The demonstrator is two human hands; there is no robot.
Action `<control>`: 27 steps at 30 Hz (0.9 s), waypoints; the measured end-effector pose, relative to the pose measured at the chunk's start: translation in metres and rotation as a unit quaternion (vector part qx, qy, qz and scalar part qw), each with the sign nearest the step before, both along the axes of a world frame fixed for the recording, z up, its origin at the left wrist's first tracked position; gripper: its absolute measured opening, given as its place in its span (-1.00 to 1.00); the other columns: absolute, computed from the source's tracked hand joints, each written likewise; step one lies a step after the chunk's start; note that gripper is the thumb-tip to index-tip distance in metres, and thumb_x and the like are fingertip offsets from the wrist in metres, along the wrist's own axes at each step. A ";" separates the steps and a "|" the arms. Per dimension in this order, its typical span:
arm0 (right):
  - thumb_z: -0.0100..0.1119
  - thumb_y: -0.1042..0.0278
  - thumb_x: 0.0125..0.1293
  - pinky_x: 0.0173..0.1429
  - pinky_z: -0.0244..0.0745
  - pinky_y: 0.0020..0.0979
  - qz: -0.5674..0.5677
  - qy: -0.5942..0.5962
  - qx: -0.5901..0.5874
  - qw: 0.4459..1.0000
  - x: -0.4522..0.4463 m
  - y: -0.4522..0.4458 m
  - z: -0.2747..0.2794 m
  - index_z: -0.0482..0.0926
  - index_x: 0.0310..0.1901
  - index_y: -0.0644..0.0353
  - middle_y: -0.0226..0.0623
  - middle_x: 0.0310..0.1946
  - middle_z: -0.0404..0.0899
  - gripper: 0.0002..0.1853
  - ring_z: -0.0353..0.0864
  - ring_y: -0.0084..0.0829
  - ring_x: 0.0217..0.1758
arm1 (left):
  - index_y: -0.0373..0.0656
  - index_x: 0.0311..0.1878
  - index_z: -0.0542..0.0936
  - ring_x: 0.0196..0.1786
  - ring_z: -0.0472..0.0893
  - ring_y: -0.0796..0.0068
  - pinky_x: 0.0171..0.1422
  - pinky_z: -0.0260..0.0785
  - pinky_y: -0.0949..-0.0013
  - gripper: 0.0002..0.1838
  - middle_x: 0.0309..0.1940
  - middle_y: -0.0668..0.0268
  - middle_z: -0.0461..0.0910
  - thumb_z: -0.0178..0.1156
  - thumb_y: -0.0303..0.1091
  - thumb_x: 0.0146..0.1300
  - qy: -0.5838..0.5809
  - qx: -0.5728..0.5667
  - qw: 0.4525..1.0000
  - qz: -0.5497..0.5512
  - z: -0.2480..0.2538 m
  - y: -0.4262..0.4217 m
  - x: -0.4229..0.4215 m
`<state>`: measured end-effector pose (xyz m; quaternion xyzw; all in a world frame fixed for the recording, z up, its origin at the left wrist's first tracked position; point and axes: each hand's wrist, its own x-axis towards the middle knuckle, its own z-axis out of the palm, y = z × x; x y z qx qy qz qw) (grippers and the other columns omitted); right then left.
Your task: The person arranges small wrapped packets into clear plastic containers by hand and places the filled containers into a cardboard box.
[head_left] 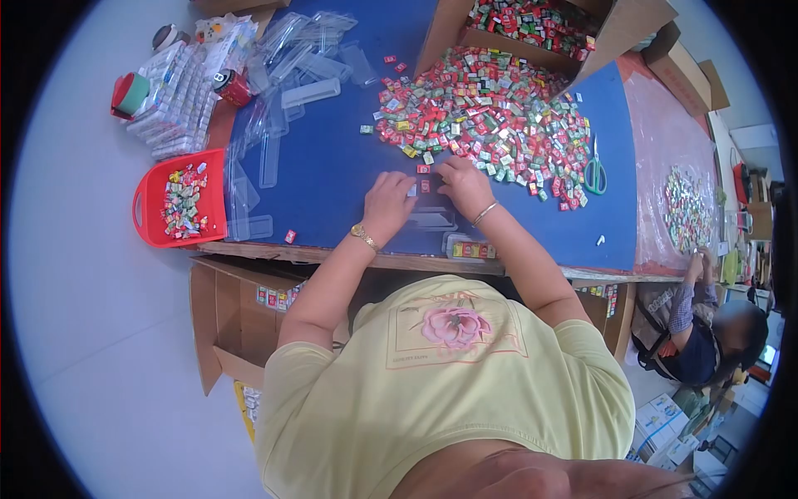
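Farthest left of the big pile of small red, green, white and yellow blocks (490, 116) is an open red plastic basket (218, 191), holding more such blocks. Beyond that basket, also left of the pile, are stacked white packs (174, 100), then a dark red cylindrical can (233, 86). Clear, long plastic cases (312, 93) lie scattered between the can and the pile, on the blue tabletop (332, 137).

The left hand (386, 201), wearing a gold-coloured watch (364, 238), is just off the pile's near left side, fingers bent, a small white-faced block (411, 190) pinched at its fingertips. Next come two small red blocks (424, 177), one behind the other, between the hands and just on the near side of the pile. The right hand (467, 186), with a pale bracelet (485, 214), is at the pile's near edge, fingers curled; whether they grip anything cannot be told. A clear case with red-and-yellow blocks (474, 249) lies nearer the person than the pile.

Green-handled scissors (595, 173) lie just right of the pile. Well to its right, another person's hands (700, 259) are beside a smaller heap of blocks (688, 208).
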<state>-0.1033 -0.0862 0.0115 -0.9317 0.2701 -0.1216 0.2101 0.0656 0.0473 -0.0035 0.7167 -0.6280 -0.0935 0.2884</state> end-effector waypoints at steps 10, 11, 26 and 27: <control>0.44 0.44 0.14 0.00 0.62 -0.09 -0.047 0.028 0.031 0.998 -0.011 -0.005 -0.014 0.67 -0.07 0.15 -0.17 -0.17 0.64 -0.71 0.69 -0.03 -0.09 | -0.14 0.06 0.69 0.07 0.58 0.22 0.13 0.53 0.21 -0.61 -0.03 0.29 0.60 0.46 -0.36 0.13 -0.002 0.010 1.000 -0.014 -0.005 -0.008 -0.008; 0.43 0.41 0.16 -0.01 0.62 -0.09 -0.048 0.029 0.032 0.998 -0.007 -0.002 -0.013 0.68 -0.10 0.15 -0.16 -0.19 0.65 -0.74 0.70 -0.02 -0.10 | -0.15 0.06 0.69 0.07 0.58 0.21 0.13 0.53 0.21 -0.61 -0.02 0.28 0.60 0.45 -0.36 0.14 -0.001 0.010 1.000 -0.015 -0.006 -0.009 -0.009; 0.37 0.20 0.27 -0.03 0.62 -0.07 -0.071 0.085 0.076 0.991 -0.001 -0.010 -0.001 0.71 -0.15 0.13 -0.06 -0.34 0.74 -0.77 0.73 -0.01 -0.18 | -0.09 -0.08 0.74 -0.06 0.66 0.20 0.01 0.55 0.17 -0.78 -0.22 0.30 0.68 0.40 -0.35 0.19 -0.055 0.008 0.998 -0.036 0.001 -0.057 0.013; 0.37 0.21 0.27 -0.02 0.62 -0.07 -0.080 0.087 0.077 0.990 -0.004 -0.010 0.002 0.70 -0.15 0.12 -0.08 -0.31 0.73 -0.79 0.73 -0.01 -0.16 | -0.09 -0.09 0.74 -0.09 0.68 0.20 -0.02 0.56 0.17 -0.79 -0.23 0.30 0.68 0.40 -0.35 0.20 -0.065 0.015 0.997 -0.027 0.002 -0.056 0.015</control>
